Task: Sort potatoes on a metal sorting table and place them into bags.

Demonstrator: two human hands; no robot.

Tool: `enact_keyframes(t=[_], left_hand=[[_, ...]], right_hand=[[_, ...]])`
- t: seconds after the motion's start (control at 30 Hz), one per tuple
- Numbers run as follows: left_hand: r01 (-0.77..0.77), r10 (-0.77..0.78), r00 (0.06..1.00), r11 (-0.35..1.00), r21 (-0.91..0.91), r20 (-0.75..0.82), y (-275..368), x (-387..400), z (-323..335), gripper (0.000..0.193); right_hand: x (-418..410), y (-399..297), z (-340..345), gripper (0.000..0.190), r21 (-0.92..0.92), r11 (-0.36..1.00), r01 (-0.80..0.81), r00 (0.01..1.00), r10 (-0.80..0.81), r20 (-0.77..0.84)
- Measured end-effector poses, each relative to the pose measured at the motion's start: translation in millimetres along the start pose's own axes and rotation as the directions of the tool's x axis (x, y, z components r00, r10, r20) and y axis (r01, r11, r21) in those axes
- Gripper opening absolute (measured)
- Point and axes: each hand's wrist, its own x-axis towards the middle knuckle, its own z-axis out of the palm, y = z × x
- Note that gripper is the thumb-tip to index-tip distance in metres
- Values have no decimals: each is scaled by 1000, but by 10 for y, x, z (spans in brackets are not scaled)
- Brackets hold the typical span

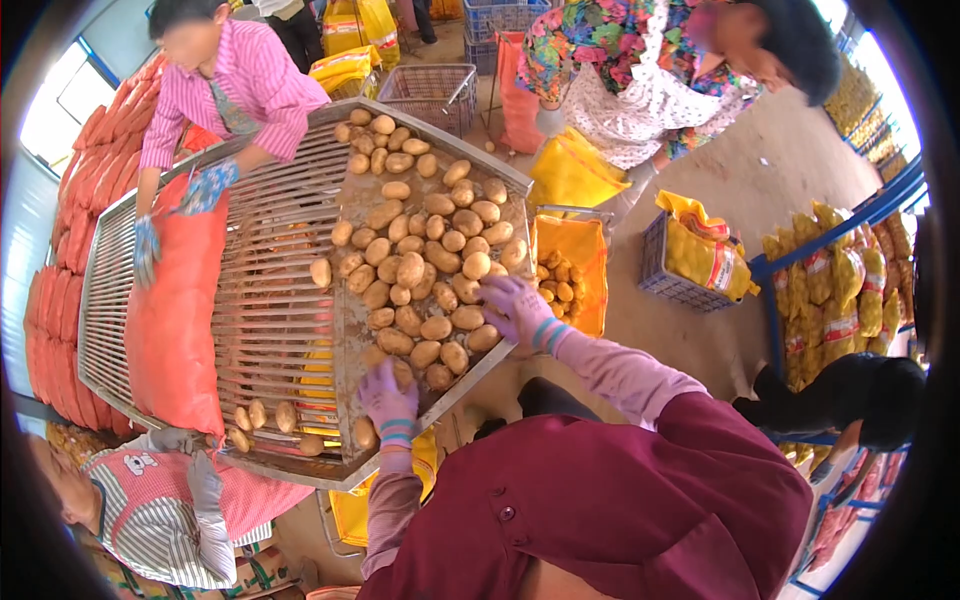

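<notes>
A heap of potatoes [420,259] lies on the flat metal end of a slatted sorting table [274,247]. At the near edge of that end is my left hand [388,405] in a purple glove. A potato [403,373] shows at its fingertips; whether the fingers grip it is not plain. My right hand [516,309], gloved alike, rests spread against potatoes at the right corner of the heap. Beyond that corner hangs an orange-yellow bag [574,240] with potatoes inside. A few loose potatoes [285,416] sit on the slats at the near left.
A full red mesh sack [178,315] lies across the slats, between a person in pink stripes [240,82] and one in a striped top [161,517]. Another person [637,82] handles a yellow bag [574,169]. A crate [686,262] holds a filled bag; stacked sacks [840,285] stand right.
</notes>
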Motion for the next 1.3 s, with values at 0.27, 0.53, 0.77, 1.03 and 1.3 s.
enact_keyframes(t=[0.27, 0.53, 0.77, 1.03, 1.3], left_hand=[[258, -359, 888, -127, -958, 287, 470, 399, -310, 40], [257, -152, 853, -711, -654, 500, 261, 264, -106, 36], [268, -458, 801, -300, -915, 385, 498, 149, -82, 44], [285, -372, 831, -352, -892, 412, 324, -130, -641, 38], [594, -624, 781, 729, -341, 26, -857, -925, -765, 41]], right_hand=[[732, 343, -51, 51, -235, 970, -64, 940, 138, 312], [946, 25, -237, 44, 205, 976, -72, 838, -53, 544], [805, -354, 331, 31, 71, 956, 285, 752, -269, 602], [755, 176, 45, 35, 26, 982, 186, 793, -166, 587], [519, 863, -619, 32, -170, 977, 125, 937, -60, 344]])
